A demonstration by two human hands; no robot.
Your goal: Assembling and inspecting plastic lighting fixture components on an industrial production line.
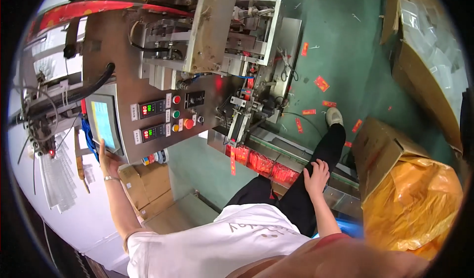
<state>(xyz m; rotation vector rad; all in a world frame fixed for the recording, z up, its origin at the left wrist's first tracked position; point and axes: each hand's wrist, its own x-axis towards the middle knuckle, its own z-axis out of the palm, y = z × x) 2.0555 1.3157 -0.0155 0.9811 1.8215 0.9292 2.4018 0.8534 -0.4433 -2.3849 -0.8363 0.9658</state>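
Note:
My left hand (108,162) is at the lower corner of a touchscreen panel (104,122) on the machine's steel front. One finger stretches up against the screen's edge; the other fingers are partly hidden. My right hand (317,178) lies open on my bent leg near the knee, fingers spread and holding nothing. Right of the screen are two small digital displays (150,110) and several push buttons, among them a red knob (188,124). Below the machine head, red printed packets (259,163) fill a row of compartments on a conveyor. A red strip (233,160) hangs down beside them.
Scissors (286,65) lie on the machine's right ledge. Loose red packets (322,84) are scattered on the green floor. At right stand a carton of clear plastic pieces (424,36) and a carton with an orange bag (410,199). Brown cartons (145,186) stand below the panel.

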